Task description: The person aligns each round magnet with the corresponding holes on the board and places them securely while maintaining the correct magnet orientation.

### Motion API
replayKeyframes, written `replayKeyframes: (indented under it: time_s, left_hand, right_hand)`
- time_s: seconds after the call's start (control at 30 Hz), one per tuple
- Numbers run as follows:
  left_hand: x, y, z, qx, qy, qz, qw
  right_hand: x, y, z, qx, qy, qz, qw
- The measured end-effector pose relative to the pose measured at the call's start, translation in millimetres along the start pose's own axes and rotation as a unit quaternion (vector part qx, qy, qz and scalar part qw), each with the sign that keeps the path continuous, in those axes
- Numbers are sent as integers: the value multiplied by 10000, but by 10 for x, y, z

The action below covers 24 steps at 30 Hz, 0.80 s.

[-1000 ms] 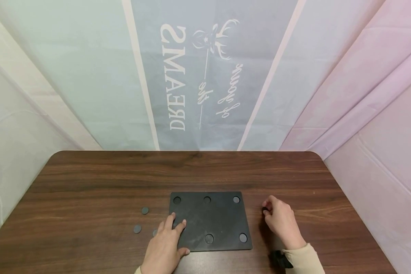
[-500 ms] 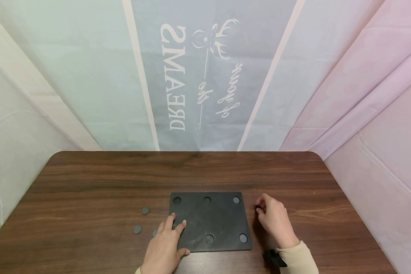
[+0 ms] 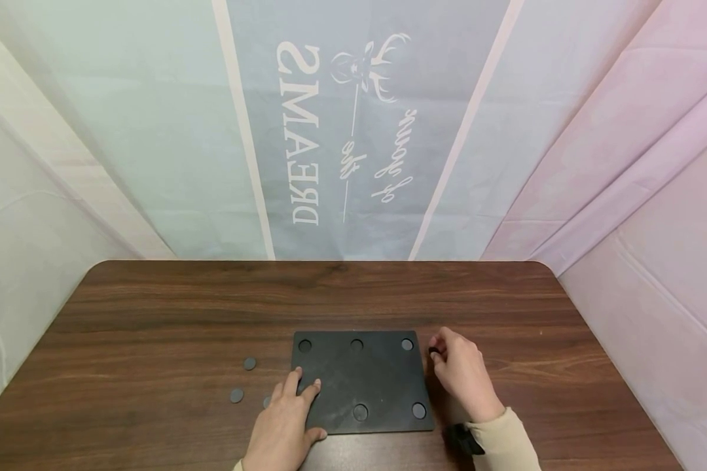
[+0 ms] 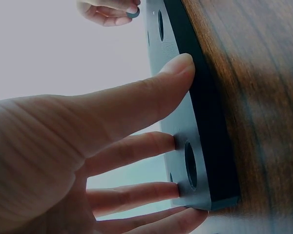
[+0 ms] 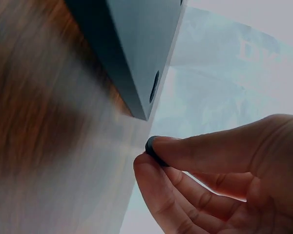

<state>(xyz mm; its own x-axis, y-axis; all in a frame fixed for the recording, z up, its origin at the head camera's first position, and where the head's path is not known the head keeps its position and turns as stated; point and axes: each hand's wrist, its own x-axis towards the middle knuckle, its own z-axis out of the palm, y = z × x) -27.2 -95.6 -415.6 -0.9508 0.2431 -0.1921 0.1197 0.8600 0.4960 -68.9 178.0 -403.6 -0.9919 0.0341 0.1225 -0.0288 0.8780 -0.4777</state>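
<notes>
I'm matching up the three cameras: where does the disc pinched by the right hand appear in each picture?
Head: disc right of and below centre, in the right hand.
Left wrist: disc near the top edge, slightly left of centre.
Right wrist: disc a little below centre.
Shared landmark: the black board, only partly seen in both wrist views.

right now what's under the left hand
Part of the board, with a hole the left wrist view shows. In the head view the left hand hides part of a disc; anything fully covered cannot be seen.
</notes>
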Motion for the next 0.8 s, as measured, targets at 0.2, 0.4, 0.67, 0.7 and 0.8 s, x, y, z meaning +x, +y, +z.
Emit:
replayKeyframes:
  time_s: [0.2, 0.4, 0.67, 0.7, 0.8]
  left_hand:
    - [0, -6, 0, -21, -45, -30, 10000]
    - [-2, -9, -1, -46, -29, -29, 10000]
    - [-3, -6, 0, -52, -6, 17, 10000]
    - [-2, -5, 0, -49, -4, 16, 10000]
    - [-1, -2, -1, -37, -8, 14, 10000]
  right_hand:
    - [15, -58, 51, 118, -21, 3, 9999]
    - [16, -123, 113, 153, 4, -143, 9998]
    - [26, -195, 185, 281, -46, -281, 9992]
    - [29, -203, 192, 297, -58, -292, 9991]
    - [39, -229, 212, 323, -70, -308, 9990]
